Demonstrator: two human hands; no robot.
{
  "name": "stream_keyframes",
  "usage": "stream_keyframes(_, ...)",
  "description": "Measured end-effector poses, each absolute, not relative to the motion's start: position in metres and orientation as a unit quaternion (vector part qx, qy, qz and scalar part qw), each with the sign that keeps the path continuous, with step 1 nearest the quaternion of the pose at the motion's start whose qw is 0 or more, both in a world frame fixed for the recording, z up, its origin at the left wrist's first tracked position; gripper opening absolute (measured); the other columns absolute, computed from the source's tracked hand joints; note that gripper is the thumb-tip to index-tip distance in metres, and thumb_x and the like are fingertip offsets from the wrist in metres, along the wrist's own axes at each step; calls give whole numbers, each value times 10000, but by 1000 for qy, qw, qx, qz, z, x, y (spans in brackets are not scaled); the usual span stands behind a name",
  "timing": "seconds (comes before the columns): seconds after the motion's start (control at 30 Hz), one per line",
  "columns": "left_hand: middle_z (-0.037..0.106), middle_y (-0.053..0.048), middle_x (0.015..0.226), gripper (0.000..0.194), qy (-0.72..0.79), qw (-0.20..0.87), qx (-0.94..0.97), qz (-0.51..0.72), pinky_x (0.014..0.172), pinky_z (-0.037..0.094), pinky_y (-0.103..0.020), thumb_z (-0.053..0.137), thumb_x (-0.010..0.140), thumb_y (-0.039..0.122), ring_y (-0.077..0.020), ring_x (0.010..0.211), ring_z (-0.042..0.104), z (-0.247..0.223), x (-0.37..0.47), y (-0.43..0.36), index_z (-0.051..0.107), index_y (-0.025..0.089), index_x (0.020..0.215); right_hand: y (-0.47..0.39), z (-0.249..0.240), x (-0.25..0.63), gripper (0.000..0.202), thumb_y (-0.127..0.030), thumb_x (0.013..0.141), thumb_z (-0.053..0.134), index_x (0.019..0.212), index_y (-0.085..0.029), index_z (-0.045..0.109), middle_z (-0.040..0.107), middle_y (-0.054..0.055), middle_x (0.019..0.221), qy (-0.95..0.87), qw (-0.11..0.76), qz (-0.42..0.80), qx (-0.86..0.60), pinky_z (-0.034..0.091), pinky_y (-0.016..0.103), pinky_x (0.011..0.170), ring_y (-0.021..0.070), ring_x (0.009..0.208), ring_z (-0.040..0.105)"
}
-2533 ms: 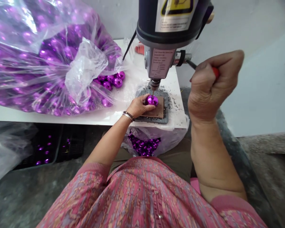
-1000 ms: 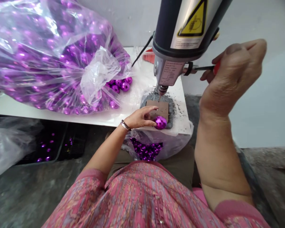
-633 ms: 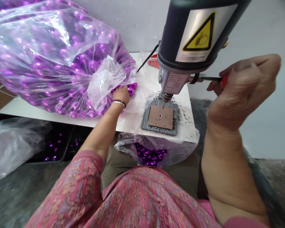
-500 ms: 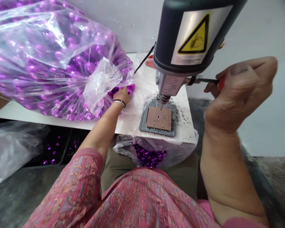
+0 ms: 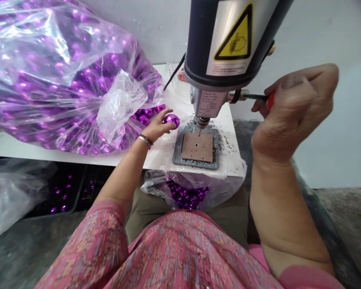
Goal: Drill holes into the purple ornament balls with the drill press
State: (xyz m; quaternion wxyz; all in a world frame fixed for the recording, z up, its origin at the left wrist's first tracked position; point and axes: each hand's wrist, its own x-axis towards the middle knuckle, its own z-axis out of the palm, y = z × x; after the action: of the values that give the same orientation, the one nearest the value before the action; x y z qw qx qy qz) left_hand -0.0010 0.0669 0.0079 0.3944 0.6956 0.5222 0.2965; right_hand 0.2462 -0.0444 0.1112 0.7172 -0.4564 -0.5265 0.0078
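Between the thumb and fingers of my left hand [image 5: 156, 127] is a shiny purple faceted ball [image 5: 172, 121], held above the white table just left of the drill's base. My right hand [image 5: 291, 108] is closed around the red-tipped lever [image 5: 270, 100] on the side of a small drill press [image 5: 228, 52]. Its drill bit [image 5: 199, 131] hangs over a brown square plate [image 5: 197, 147] with a hole in the middle. Beneath the plate lies a grey base [image 5: 177, 154]. Several more purple balls [image 5: 144, 117] spill from the mouth of a big clear bag [image 5: 57, 84].
Dark shavings [image 5: 225, 142] are scattered around the base on the white table [image 5: 164, 156]. A plastic bag with purple pieces [image 5: 188, 196] hangs at the table's front edge over my lap. Dark trays [image 5: 75, 184] with purple bits sit lower left. A black cable [image 5: 174, 72] runs behind the drill.
My left hand has come out of the heap of balls with one purple ball and moved right towards the drill. My right hand stays on the lever. The view has shifted slightly.
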Motion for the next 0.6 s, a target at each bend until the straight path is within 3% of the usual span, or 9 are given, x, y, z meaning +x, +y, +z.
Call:
stream_keyframes(0.13, 709, -76, 1026, 725, 460, 489, 688, 277, 803, 541, -311, 747, 719, 327, -168, 879, 650, 4, 6, 35, 473, 155, 1369, -43, 116, 246, 214, -280, 964, 346, 789, -163, 383, 399, -44, 730, -530, 712, 2, -461, 409, 181, 672, -27, 618, 410)
stream_keyframes(0.3, 712, -97, 1098, 543, 441, 480, 704, 284, 923, 522, -346, 761, 747, 420, -192, 979, 658, -10, 21, 15, 614, 146, 1193, -40, 118, 246, 223, -277, 966, 338, 764, -182, 334, 332, -34, 706, -542, 712, 1, -446, 346, 191, 569, -6, 562, 376)
stream_keyframes(0.43, 725, -106, 1112, 514, 445, 462, 717, 272, 957, 518, -362, 726, 789, 440, -209, 1004, 663, -13, 29, 10, 650, 132, 1194, -38, 124, 247, 212, -265, 945, 403, 759, -198, 327, 318, -38, 676, -546, 706, 2, -451, 308, 203, 543, -1, 531, 338)
stream_keyframes(0.6, 740, -71, 1067, 489, 472, 418, 733, 254, 937, 516, -336, 736, 797, 419, -199, 977, 661, -9, 36, 10, 675, 148, 1199, -29, 152, 247, 265, -242, 957, 378, 717, -195, 277, 354, -46, 655, -534, 672, 35, -511, 274, 137, 555, -35, 590, 345)
